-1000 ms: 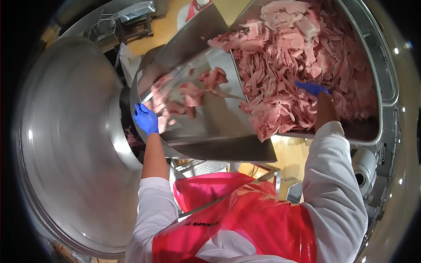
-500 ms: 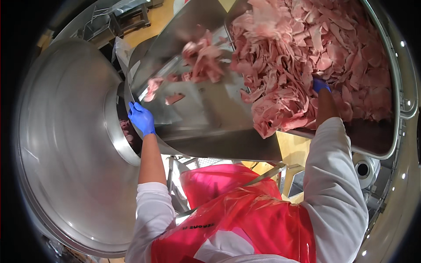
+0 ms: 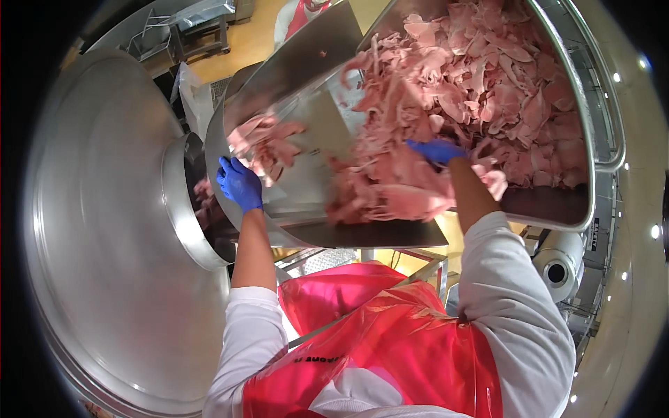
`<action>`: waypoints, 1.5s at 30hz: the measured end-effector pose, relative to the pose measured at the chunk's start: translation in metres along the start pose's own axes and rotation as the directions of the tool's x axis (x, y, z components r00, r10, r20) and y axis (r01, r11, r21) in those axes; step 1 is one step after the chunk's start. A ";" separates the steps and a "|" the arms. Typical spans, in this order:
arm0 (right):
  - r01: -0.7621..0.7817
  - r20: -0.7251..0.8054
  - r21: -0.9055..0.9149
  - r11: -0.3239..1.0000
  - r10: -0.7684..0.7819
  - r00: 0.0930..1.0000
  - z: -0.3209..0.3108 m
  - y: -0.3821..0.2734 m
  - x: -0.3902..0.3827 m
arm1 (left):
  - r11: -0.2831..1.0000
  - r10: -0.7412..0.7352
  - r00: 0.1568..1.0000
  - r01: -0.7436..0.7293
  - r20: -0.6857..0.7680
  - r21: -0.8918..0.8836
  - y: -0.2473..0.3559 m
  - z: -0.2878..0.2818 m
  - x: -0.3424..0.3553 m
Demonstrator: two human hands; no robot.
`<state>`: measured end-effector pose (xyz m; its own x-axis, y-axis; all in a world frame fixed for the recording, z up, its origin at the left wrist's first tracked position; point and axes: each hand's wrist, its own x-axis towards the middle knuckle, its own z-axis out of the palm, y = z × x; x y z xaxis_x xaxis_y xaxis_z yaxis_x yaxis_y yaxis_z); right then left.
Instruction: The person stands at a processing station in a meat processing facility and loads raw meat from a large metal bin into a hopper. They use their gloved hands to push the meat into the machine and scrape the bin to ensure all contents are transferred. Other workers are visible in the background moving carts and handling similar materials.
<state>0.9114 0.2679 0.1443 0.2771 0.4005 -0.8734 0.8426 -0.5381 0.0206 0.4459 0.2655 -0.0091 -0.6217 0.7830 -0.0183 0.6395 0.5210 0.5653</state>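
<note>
My left hand (image 3: 240,182), in a blue glove, grips the curved left rim of a steel chute (image 3: 310,118), beside a few loose pink meat slices (image 3: 268,143) on it. My right hand (image 3: 435,150), also blue-gloved, pushes against a heap of sliced meat (image 3: 491,83) with its fingers stretched out and blurred. The heap fills most of a large steel bin (image 3: 588,195) at the upper right, and a blurred mass of it spills over onto the chute.
A big rounded steel drum (image 3: 90,230) stands at the left, its round opening (image 3: 202,188) holding some meat. Behind are steel equipment (image 3: 198,24) and a co-worker in a red apron (image 3: 303,14). A steel frame (image 3: 418,265) stands below the chute; white cylindrical equipment (image 3: 561,265) is at the right.
My right hand has moved left toward the chute, and a large mass of meat has shifted with it out of the bin. My left hand stays on the rim.
</note>
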 end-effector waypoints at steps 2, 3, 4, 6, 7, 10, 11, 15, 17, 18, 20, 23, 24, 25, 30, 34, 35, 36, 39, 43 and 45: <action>0.256 -0.014 -0.144 0.956 -0.261 0.965 0.038 -0.026 0.014 | 1.000 0.016 1.000 -0.016 0.009 -0.016 -0.003 -0.002 -0.001; 0.289 -0.012 -0.264 0.920 -0.303 0.953 0.053 -0.050 0.020 | 1.000 0.019 1.000 -0.019 0.004 -0.015 -0.006 -0.002 -0.001; 0.379 -0.044 -0.278 0.883 -0.406 0.913 0.078 -0.069 0.038 | 0.999 0.038 0.999 -0.038 -0.006 -0.012 -0.007 -0.001 -0.001; 0.606 -0.153 -0.247 0.756 -0.648 0.746 0.127 -0.108 0.083 | 0.998 0.064 0.997 -0.064 -0.036 0.001 -0.012 0.002 0.000; 0.659 -0.135 -0.209 0.723 -0.688 0.713 0.125 -0.147 0.065 | 0.998 0.066 0.996 -0.066 -0.054 -0.004 -0.017 0.000 0.004; 0.824 -0.365 -0.047 0.564 -0.778 0.511 0.111 -0.186 0.071 | 0.994 0.107 0.993 -0.108 -0.054 -0.023 -0.018 0.000 0.003; 0.889 -0.669 -0.019 0.458 -0.667 0.329 0.088 -0.184 0.046 | 0.994 0.110 0.992 -0.112 -0.064 -0.019 -0.024 -0.007 0.003; 0.468 -0.895 -0.440 0.766 -0.330 -0.302 -0.109 -0.057 0.006 | 0.893 0.428 0.901 -0.409 -0.075 0.188 -0.055 0.014 0.018; 0.188 -0.941 -0.229 0.955 -0.168 -0.293 -0.191 0.021 -0.036 | 0.916 0.388 0.919 -0.376 -0.071 0.141 -0.052 0.018 0.019; 0.088 -0.981 -0.093 0.992 -0.076 -0.180 -0.221 0.046 -0.075 | 0.831 0.517 0.855 -0.490 -0.041 0.264 -0.053 0.020 0.020; -0.061 -0.998 0.003 0.998 -0.001 -0.056 -0.281 0.108 -0.079 | 0.928 0.369 0.928 -0.365 -0.046 0.070 -0.042 0.008 0.014; 0.019 -0.993 -0.027 0.999 -0.029 0.114 -0.347 0.161 -0.048 | 0.972 0.220 0.972 -0.225 -0.079 -0.066 -0.030 -0.001 0.010; 0.071 -0.988 -0.035 0.997 -0.045 0.148 -0.361 0.166 -0.041 | 0.924 0.378 0.922 -0.371 -0.083 0.091 -0.051 0.008 0.016; 0.119 -0.983 -0.038 0.992 -0.059 0.174 -0.373 0.170 -0.036 | 0.832 0.527 0.848 -0.500 -0.061 0.241 -0.072 0.017 0.024; 0.241 -0.963 -0.024 0.970 -0.087 0.255 -0.390 0.177 -0.032 | 0.960 0.276 0.955 -0.280 -0.104 -0.026 -0.034 0.008 0.014; 0.304 -0.912 0.009 0.953 -0.117 0.393 -0.392 0.137 -0.038 | 0.975 0.178 0.980 -0.187 -0.088 -0.117 -0.014 -0.008 0.006; 0.318 -0.891 0.021 0.948 -0.127 0.435 -0.388 0.127 -0.041 | 0.975 0.169 0.982 -0.179 -0.080 -0.133 -0.015 -0.010 0.007; 0.332 -0.862 0.032 0.943 -0.143 0.487 -0.382 0.117 -0.042 | 0.974 0.190 0.979 -0.198 -0.080 -0.113 -0.020 -0.008 0.007; 0.266 -0.644 0.262 0.928 -0.038 0.764 -0.340 0.052 -0.057 | 0.978 0.191 0.976 -0.198 -0.103 -0.067 -0.026 -0.005 0.007; 0.205 -0.292 0.001 0.979 -0.196 0.936 -0.235 -0.045 -0.075 | 0.986 0.149 0.987 -0.152 -0.054 -0.064 -0.014 -0.015 0.003; 0.705 -0.193 -0.036 0.708 -0.697 0.691 -0.169 -0.030 0.011 | 0.986 0.150 0.988 -0.151 -0.024 -0.063 -0.001 -0.021 -0.002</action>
<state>0.9675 0.4137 0.2163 -0.3072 0.7945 -0.5239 0.8086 -0.0723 -0.5838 0.4367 0.2565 0.0070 -0.5292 0.8441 0.0863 0.6965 0.3741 0.6123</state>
